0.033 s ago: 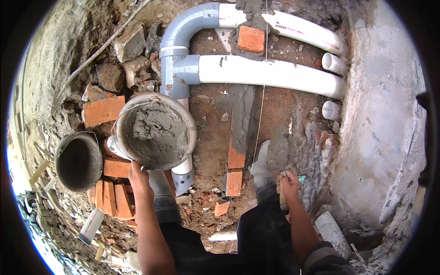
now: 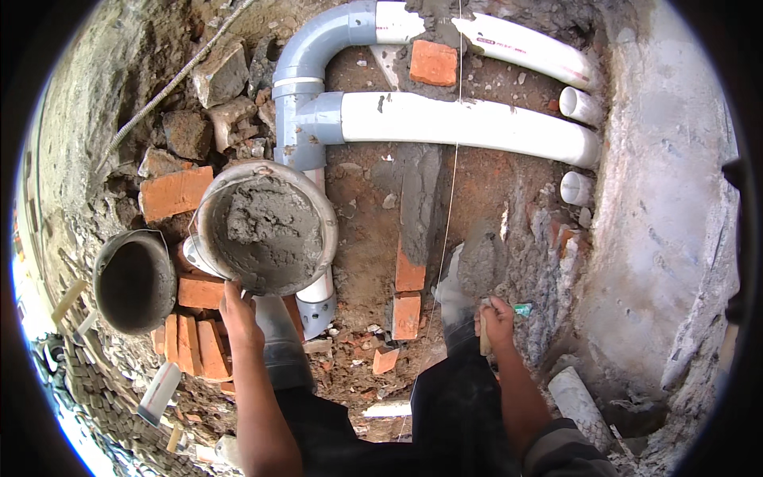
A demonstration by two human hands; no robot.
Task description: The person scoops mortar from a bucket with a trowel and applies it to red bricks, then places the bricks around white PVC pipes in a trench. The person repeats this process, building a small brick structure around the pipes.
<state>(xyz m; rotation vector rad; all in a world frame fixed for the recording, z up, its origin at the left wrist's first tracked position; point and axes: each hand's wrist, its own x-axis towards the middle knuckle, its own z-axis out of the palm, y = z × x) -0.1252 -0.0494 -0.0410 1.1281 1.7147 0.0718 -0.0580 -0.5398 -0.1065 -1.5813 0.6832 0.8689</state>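
My left hand [image 2: 242, 318] is closed on the near rim of a round bucket [image 2: 328, 238], which is tipped so its grey wet mortar [image 2: 274, 219] faces up. In my right hand [image 2: 496, 319] is the handle of a trowel [image 2: 484, 338]. Its blade points away from me and looks coated with mortar [image 2: 482, 258], its edges blurred. Beyond it, a strip of mortar [image 2: 420, 203] lies on a short row of bricks [image 2: 409, 266], left of a taut string [image 2: 450, 215].
Grey-jointed white pipes [image 2: 469, 123] cross the far side, a loose brick [image 2: 434, 63] between them. An empty bucket [image 2: 171, 278] and stacked bricks [image 2: 191, 346] are at left, with rubble [image 2: 222, 75] behind. A concrete wall [image 2: 652, 199] borders the right.
The trowel has tilted slightly in my right hand, its handle end showing a little shorter. My left hand and the bucket look the same.
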